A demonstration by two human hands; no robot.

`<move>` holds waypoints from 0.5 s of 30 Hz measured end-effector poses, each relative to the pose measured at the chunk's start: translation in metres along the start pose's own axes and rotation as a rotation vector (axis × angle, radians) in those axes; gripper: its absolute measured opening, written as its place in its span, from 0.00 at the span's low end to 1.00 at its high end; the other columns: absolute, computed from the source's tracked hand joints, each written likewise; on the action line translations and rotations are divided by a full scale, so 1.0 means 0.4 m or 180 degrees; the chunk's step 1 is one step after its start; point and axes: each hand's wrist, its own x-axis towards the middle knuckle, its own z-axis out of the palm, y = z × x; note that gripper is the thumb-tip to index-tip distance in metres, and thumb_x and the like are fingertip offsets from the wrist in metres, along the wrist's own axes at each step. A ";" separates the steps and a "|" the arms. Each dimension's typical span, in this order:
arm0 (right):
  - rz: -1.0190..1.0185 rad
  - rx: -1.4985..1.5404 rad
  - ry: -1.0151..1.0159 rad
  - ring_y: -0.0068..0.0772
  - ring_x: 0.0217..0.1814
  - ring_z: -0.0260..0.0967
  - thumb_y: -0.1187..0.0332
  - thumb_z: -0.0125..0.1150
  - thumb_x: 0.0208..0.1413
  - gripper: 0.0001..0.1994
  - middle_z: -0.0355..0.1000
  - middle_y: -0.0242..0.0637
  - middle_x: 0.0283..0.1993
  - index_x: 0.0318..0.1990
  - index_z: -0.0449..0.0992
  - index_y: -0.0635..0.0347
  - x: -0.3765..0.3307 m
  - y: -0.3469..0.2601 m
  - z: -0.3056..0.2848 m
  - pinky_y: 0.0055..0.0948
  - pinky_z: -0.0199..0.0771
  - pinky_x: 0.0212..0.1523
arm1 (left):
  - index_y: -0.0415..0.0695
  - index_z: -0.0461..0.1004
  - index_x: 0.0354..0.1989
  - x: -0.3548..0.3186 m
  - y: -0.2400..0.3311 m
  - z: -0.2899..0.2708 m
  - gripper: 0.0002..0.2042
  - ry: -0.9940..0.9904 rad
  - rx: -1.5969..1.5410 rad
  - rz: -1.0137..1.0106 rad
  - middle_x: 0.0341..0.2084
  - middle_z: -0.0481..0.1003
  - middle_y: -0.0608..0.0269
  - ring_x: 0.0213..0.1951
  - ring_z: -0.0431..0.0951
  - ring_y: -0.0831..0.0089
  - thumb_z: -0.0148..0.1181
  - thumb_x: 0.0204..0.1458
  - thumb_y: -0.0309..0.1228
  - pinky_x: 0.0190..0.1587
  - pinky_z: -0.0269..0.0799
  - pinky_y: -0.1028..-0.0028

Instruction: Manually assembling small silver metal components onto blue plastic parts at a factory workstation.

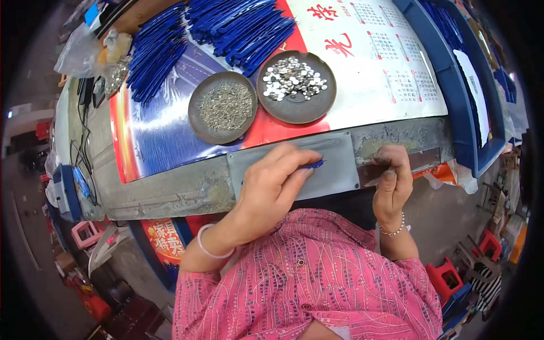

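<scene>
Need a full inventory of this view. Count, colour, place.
Shallow round dishes: 2, dark grey, side by side on the bench
Slender metal pins: many, grey, left dish
Shiny round pieces: many, silver, right dish
Slim plastic-looking strips: many, blue, heaped beyond the dishes
Printed calendar sheet: 1, multicoloured, under the dishes
Flat rectangular plate: 1, grey, near bench edge
Worn bench: 1, grey, centre
Long deep tray: 1, blue, right
Plastic stools: at least 2, red, lower right
Small held piece: 1, blue, over plate
Rim clutter: uncountable, mixed, too blurred
Left hand: 1, bare, fingers pinching held piece
Right hand: 1, bare, beside plate; grip unclear
</scene>
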 end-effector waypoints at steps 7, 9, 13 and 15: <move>-0.0518 0.0079 0.0280 0.39 0.35 0.64 0.58 0.46 0.61 0.16 0.67 0.45 0.35 0.37 0.67 0.65 -0.006 0.027 0.012 0.33 0.66 0.40 | 0.39 0.75 0.37 0.087 -0.026 0.030 0.09 -0.0222 0.1062 0.0472 0.27 0.70 0.57 0.30 0.73 0.62 0.57 0.46 0.19 0.30 0.68 0.70; -0.0694 -0.0100 0.0243 0.40 0.35 0.64 0.58 0.47 0.61 0.15 0.67 0.45 0.34 0.37 0.67 0.65 0.004 0.031 0.007 0.34 0.66 0.39 | 0.42 0.75 0.35 0.097 -0.026 0.034 0.09 -0.0239 0.1602 0.0732 0.25 0.68 0.59 0.27 0.72 0.63 0.57 0.44 0.20 0.26 0.67 0.69; -0.0628 -0.0131 0.0140 0.40 0.35 0.65 0.59 0.47 0.61 0.15 0.67 0.46 0.35 0.37 0.67 0.65 0.009 0.022 0.008 0.35 0.67 0.39 | 0.43 0.75 0.35 0.106 -0.021 0.021 0.10 -0.0415 0.1938 0.0891 0.25 0.67 0.59 0.26 0.72 0.64 0.56 0.42 0.20 0.25 0.67 0.68; -0.0517 -0.0095 0.0165 0.40 0.35 0.65 0.59 0.48 0.61 0.15 0.67 0.46 0.35 0.37 0.67 0.65 0.011 0.020 0.010 0.35 0.67 0.39 | 0.42 0.73 0.38 0.096 -0.024 0.000 0.13 -0.0724 0.2188 0.0906 0.27 0.66 0.59 0.29 0.72 0.62 0.53 0.40 0.23 0.26 0.68 0.66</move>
